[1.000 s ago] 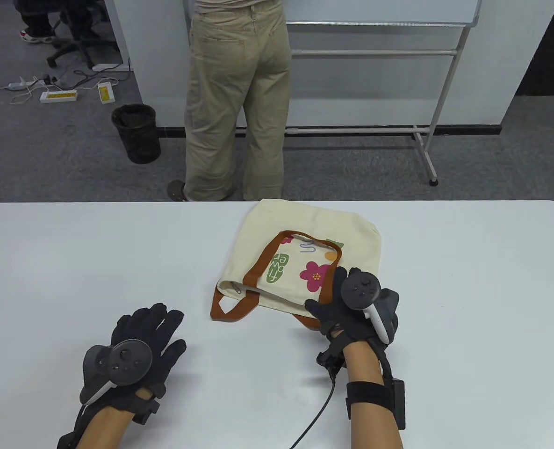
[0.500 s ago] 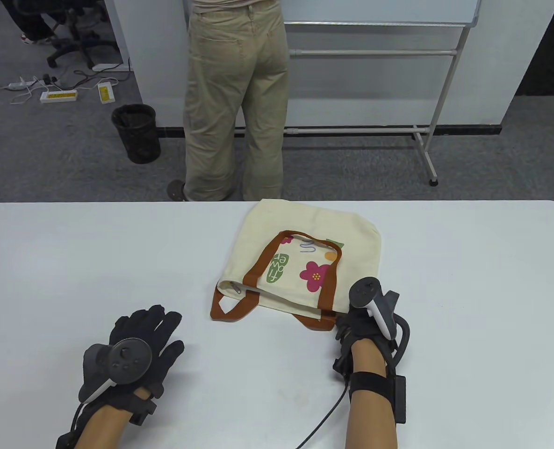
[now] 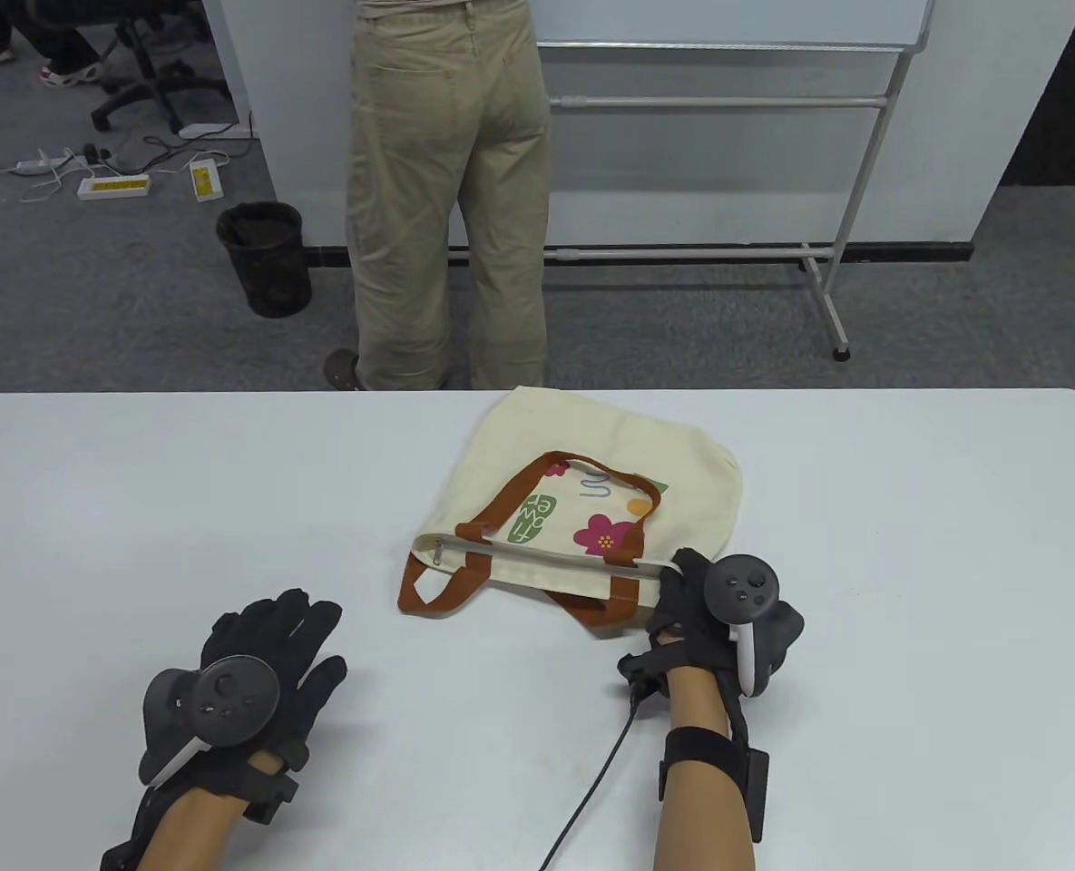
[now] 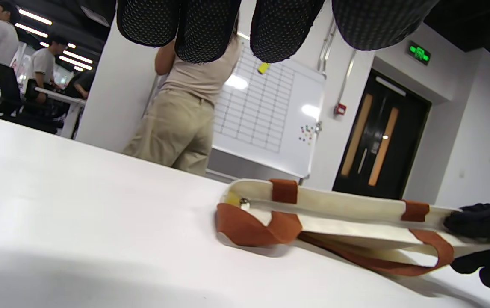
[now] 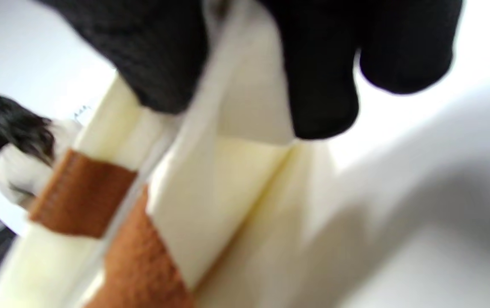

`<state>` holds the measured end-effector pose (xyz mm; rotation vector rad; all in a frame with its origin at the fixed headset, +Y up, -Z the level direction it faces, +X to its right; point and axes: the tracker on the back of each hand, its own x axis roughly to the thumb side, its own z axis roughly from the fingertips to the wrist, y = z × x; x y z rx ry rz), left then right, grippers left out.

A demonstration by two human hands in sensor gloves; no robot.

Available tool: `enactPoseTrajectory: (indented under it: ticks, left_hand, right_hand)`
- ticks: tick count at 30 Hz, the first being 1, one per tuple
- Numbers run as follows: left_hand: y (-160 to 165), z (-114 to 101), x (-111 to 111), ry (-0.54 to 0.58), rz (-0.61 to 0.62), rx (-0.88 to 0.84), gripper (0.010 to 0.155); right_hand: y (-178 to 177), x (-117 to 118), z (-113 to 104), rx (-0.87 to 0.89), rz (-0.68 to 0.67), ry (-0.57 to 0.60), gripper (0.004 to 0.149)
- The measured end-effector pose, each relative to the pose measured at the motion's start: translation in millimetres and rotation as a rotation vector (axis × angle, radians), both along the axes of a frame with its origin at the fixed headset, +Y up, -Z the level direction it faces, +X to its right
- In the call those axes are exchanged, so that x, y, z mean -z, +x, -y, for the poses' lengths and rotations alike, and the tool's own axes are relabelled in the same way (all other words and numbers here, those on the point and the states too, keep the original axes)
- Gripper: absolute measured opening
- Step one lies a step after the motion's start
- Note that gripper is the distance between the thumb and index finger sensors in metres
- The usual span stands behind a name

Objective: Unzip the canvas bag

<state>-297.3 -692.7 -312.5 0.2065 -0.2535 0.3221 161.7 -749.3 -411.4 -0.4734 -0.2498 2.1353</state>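
A cream canvas bag [image 3: 591, 435] with brown handles [image 3: 428, 603] and a flower print lies on the white table [image 3: 138, 508]. Its zipped top edge faces me, with the zip pull [image 3: 436, 555] at the left end; the pull also shows in the left wrist view [image 4: 243, 203]. My right hand [image 3: 682, 581] pinches the right end of that top edge and holds it raised, as the right wrist view shows with fingers [image 5: 322, 77] on the cream cloth [image 5: 211, 188]. My left hand [image 3: 283, 626] rests flat and empty on the table, left of the bag.
A person in khaki trousers [image 3: 446, 181] stands just beyond the table's far edge, in front of a whiteboard stand [image 3: 827, 272]. A black bin [image 3: 265, 259] is on the floor. My right glove's cable [image 3: 591, 798] trails on the table.
My right hand left the bag's face, moved to its near right corner and took hold there. The top edge now stands raised and pulled straight. My left hand slid slightly left.
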Motion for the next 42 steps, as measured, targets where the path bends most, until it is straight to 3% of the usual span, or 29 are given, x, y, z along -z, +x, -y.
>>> enactPoseTrajectory:
  ticks: [3,5,21,30,36,42]
  left_hand:
    - [1,1,0,-0.003,0.002,0.003,0.064]
    - [3,0,-1,-0.003,0.006,0.002,0.064]
    - [-1,-4,-3,0.033,-0.041,-0.055,0.064]
    - [-35,-3,-2,0.003,-0.194,-0.311,0.065]
    - [-64,19,4,-0.221,-0.264,-0.638,0.07]
    - [-62,48,15,-0.531,-0.145,-0.981,0.079]
  right_hand:
    - [-5,-2,1,0.27,-0.057,0.024,0.051]
    - [-8,-4,-2,0.332,-0.064,0.045,0.051]
    - [-40,-31,-40,0.536,-0.366,0.163,0.049]
    - [-53,-54,-35,0.751,-0.427,0.239,0.05]
    - [-56,-60,-15,0.925,-0.475,0.246,0.05]
    - [-57,-59,-11,1.011,-0.543,0.264,0.05]
